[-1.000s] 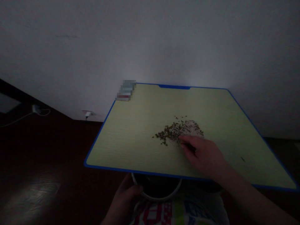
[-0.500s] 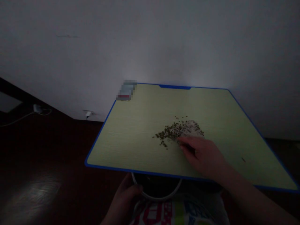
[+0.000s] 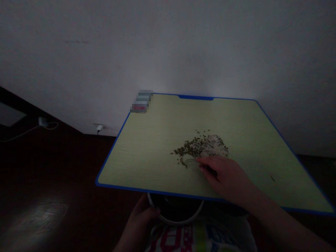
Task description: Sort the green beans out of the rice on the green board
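- Dim room, grey wall (image 3: 105, 63) along the far side, dark floor (image 3: 70, 168) off to the left, and out in front a pale, blue-edged worktop (image 3: 147, 147).
- Straight to the middle of it: one loose, spread-out heap, green-brown grains (image 3: 193, 148) mostly to the left, pale grains (image 3: 214, 142) mostly to the right, well mixed in between.
- Working right at the near edge of the heap with the right hand (image 3: 229, 173), arm reaching in from the near right.
- Fingers (image 3: 207, 160) bent, index and thumb almost meeting at the tips, with a narrow gap behind; no telling about any grain pinched there, too dark and fine.
- Probable step in hand: teasing green-brown from pale, and far from finished, judging by that mixed middle.
- Down at the near edge, gripping a bowl (image 3: 178, 223) with the left hand (image 3: 140, 215), thumb over the left side of the rim, other fingers largely hidden; bowl partly under the worktop, too dark inside to read.
- Likely calling next for a light fingertip touch, catching green-brown without dragging pale along, plus a steady bowl below.
- Over at the far left corner, a flat pixelated thing (image 3: 141, 102); at the near right, a dark sliver (image 3: 272, 178), well apart from the heap.
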A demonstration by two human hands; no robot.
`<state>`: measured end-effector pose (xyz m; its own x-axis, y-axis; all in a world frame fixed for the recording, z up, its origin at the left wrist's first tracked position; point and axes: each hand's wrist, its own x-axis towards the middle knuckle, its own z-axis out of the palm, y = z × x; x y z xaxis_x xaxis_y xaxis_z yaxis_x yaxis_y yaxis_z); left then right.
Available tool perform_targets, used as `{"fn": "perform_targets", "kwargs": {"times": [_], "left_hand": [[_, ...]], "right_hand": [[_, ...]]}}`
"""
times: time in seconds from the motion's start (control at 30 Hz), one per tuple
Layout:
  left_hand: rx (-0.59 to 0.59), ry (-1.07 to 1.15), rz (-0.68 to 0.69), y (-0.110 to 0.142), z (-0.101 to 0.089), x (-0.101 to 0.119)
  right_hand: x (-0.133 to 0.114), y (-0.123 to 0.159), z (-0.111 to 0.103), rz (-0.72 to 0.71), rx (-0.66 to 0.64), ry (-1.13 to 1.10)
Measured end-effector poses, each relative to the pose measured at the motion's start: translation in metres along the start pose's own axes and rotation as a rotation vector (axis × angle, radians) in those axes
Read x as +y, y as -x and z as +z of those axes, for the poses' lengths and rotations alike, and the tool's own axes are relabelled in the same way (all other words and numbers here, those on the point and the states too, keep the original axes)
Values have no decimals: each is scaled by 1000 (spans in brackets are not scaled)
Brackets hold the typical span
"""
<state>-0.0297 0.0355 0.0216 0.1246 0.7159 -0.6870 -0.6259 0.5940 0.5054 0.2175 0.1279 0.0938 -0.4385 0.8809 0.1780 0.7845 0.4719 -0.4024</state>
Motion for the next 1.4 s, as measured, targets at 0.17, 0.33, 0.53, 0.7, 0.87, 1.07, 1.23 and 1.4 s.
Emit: {"fn": "perform_targets", "kwargs": {"times": [0.17,0.33,0.53,0.7,0.87,1.07,1.23,1.4], "left_hand": [[4,-6,-14,1,2,1],[4,9,-23,3,4,2],[4,13,-9,3,6,3],[5,3,-8,3,6,2],[-12,19,8,3,8,3],[14,25,-5,3,6,3],[-7,27,-5,2,3,2],[8,-7,-14,2,3,2]], "right_hand": [[-3,0,0,4,-16,-30],[-2,-4,0,5,5,-7],[-2,-3,1,-18,-16,-15],[-4,-1,0,-28,-33,-39],[1,-5,0,-1,7,-11],[1,-5,2,-47,-43,-9],[-3,-3,0,-42,-55,-42],[-4,-3,1,-44,-60,-57]]}}
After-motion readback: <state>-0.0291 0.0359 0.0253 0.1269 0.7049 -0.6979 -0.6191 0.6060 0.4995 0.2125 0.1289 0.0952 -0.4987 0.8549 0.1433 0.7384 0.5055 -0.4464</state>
